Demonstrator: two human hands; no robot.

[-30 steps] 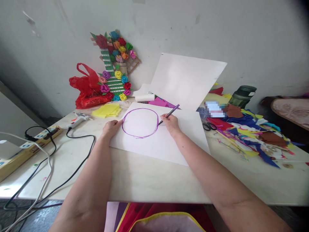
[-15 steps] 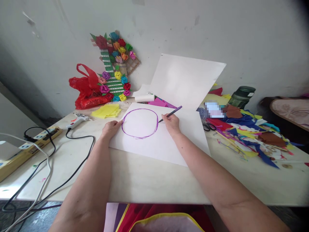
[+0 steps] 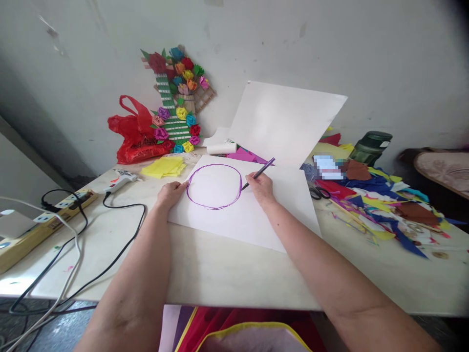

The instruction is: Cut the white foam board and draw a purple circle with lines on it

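A dark pen [image 3: 259,173] slants over the right half of a white sheet [image 3: 234,227] lying on a pale table [image 3: 238,278], its point at the right side of a purple, roughly round outline [image 3: 216,165]. Whether the tip touches the paper is too small to tell. The right hand [image 3: 262,188] has its fingers closed around the pen. The left hand [image 3: 171,194] rests on the sheet's left edge; whether its fingers pinch or only press cannot be told. The right forearm crosses the sheet's near right edge, covering part of it.

Just behind, a second white sheet [image 3: 286,122] leans up towards the wall, blocking the view of what lies behind it. At its foot are magenta paper [image 3: 242,155] and a white roll [image 3: 221,148]. Left of the drawing lie yellow papers [image 3: 163,167] and a white glue gun [image 3: 120,182], whose black cord loops near the left forearm. Further left is a power strip [image 3: 58,220] with tangled cables. At the back left, a red plastic bag [image 3: 135,137] sits beside a colourful paper-flower decoration [image 3: 176,107].

Close to the sheet's right edge are scissors [image 3: 320,193], then a spread of coloured scraps [image 3: 395,210], with a dark green bottle [image 3: 371,148] behind.
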